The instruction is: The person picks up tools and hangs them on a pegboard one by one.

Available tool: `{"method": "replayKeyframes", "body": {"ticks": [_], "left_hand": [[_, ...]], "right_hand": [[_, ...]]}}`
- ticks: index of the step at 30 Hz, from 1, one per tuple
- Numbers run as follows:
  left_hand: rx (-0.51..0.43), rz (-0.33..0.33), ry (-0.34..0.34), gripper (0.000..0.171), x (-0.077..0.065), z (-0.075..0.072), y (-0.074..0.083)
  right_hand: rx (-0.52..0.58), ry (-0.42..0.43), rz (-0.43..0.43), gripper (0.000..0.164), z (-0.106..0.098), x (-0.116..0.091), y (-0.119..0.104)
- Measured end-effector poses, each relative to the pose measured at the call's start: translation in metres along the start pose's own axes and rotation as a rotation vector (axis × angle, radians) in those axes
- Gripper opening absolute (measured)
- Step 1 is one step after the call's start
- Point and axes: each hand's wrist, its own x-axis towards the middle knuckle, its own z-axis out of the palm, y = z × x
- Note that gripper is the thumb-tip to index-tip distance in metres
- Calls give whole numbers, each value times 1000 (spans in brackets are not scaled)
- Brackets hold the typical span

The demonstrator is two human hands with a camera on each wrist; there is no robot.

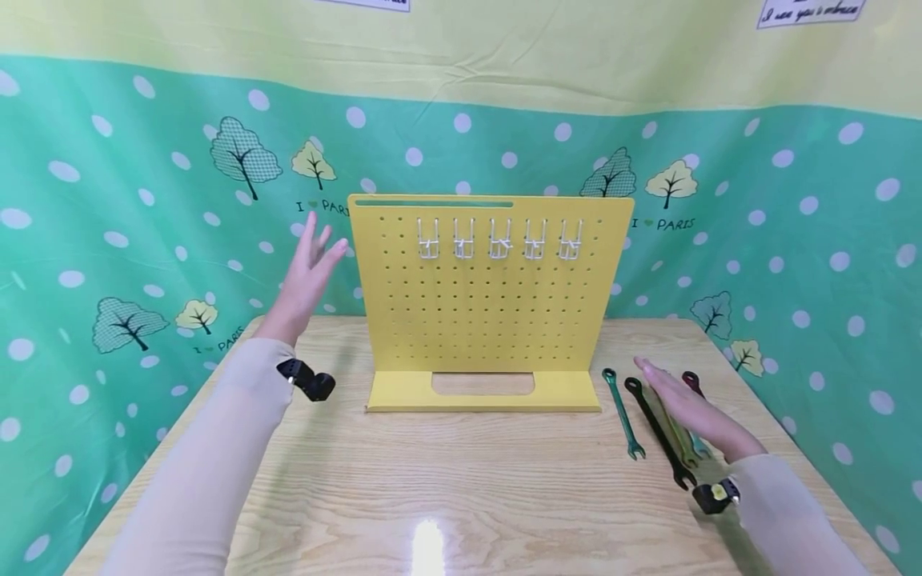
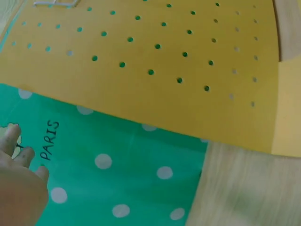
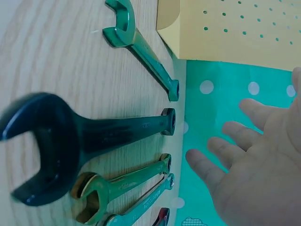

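While the right hand, fingers extended and apart, hovers above combination wrenches near the right edge of the desk, the left hand, fingers spread, raised beside the yellow pegboard

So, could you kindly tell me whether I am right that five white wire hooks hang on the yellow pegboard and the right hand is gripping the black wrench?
Not quite: the right hand holds nothing, and the right wrist view shows it apart from the black wrench. The five white wire hooks do hang on the yellow pegboard.
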Motion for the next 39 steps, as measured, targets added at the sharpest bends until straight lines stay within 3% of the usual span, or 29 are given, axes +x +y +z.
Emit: {"method": "replayKeyframes", "body": {"ticks": [5, 12, 18, 28, 39], "left_hand": [[-1, 32, 48, 82, 18, 1, -4], [-19, 49, 95, 79, 30, 7, 7], [8, 54, 171, 68, 35, 14, 18], [-36, 69, 284, 48, 47, 20, 23], [-74, 80, 319, 42, 51, 25, 21]], "right_hand": [[-5, -6, 38, 71, 0, -2, 0], [-5, -3, 56, 73, 2, -4, 2], [-32, 38, 34, 72, 5, -5, 0], [-77, 102, 7, 71, 13, -1, 5], [-60, 135, 26, 63, 23, 4, 1]]}}
